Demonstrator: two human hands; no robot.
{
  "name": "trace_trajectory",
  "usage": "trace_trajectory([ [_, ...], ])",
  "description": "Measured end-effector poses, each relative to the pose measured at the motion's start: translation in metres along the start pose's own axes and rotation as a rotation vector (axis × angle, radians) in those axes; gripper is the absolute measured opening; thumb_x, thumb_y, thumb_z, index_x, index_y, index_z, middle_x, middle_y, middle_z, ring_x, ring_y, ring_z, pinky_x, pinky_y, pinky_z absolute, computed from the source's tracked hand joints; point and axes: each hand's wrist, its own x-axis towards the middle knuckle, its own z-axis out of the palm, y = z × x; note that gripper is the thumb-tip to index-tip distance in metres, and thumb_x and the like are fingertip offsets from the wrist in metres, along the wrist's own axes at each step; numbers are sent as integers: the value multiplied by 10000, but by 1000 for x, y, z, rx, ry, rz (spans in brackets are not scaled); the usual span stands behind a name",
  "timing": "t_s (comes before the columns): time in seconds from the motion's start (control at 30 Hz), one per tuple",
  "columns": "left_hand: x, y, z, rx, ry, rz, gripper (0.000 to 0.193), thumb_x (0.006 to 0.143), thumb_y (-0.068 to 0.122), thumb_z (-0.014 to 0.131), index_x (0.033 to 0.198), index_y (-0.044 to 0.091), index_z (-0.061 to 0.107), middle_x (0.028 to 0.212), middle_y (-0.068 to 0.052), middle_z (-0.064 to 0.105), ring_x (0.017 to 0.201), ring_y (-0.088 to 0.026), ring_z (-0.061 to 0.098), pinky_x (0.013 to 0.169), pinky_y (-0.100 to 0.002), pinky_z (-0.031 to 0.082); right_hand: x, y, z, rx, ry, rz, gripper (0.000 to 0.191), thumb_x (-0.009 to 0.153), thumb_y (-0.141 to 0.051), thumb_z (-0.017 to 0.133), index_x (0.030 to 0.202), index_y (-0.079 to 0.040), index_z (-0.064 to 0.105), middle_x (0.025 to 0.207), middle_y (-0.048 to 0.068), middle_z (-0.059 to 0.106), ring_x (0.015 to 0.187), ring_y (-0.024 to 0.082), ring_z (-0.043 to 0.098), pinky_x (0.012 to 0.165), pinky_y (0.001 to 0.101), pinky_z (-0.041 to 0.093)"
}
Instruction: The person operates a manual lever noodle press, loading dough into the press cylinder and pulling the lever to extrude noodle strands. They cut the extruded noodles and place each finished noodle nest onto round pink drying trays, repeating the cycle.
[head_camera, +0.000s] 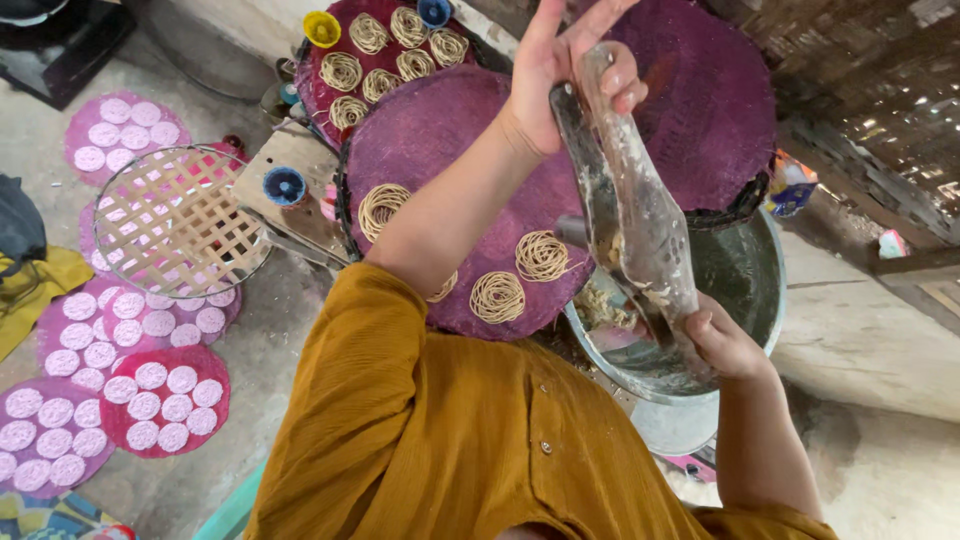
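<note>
Head view: your left hand (565, 65) is raised, lower fingers (622, 85) clamped on the top of a long clear bag (640, 215) smeared with dough, index and thumb sticking up free; your right hand (725, 345) has its fingers closed on the bag's lower end, over a metal basin (750, 290). Just left of the basin, a purple mat (440, 130) carries coiled noodle nests (497, 297); a lattice tray (180, 222) and pink mats with white discs (165, 400) lie on the floor.

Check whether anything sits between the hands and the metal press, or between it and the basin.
Nothing visible. Left hand and right hand both hold the metal press; the basin lies right beneath it.
</note>
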Motion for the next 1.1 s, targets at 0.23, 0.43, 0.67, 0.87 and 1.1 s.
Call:
trace_trajectory([
  [0.23,-54,55,-17,69,126,139,743,954,720,358,1490,213,442,746,-87,533,721,-312,615,814,-472,550,76,6,29,123,13,177,835,944,-705,544,1203,82,650,991,180,722,880,254,692,763,388,555],
  [0.43,-82,70,-31,184,247,267,805,981,741,364,1549,175,445,670,-47,505,651,-268,587,752,-470,520,96,-5,35,72,28,270,776,883,-677,587,1115,59,669,882,149,741,770,243,712,691,387,583],
  [0.67,-76,62,-28,104,246,271,759,998,716,345,1520,178,461,647,-46,487,634,-276,573,742,-463,506,90,-17,20,-125,141,223,720,889,-621,656,1113,63,683,876,132,717,766,210,679,689,354,561],
  [0.87,-83,82,-7,181,195,298,750,1013,717,318,1490,162,482,658,-60,492,596,-277,569,710,-445,495,88,-8,28,-96,87,180,670,885,-574,651,1101,58,704,857,100,738,753,171,697,671,319,569],
  [1.1,-88,59,-3,114,205,279,752,1009,720,305,1491,172,488,612,-59,507,567,-278,552,681,-432,478,76,-17,30,-239,183,188,555,940,-451,649,1185,42,715,819,74,666,706,146,593,608,319,483],
])
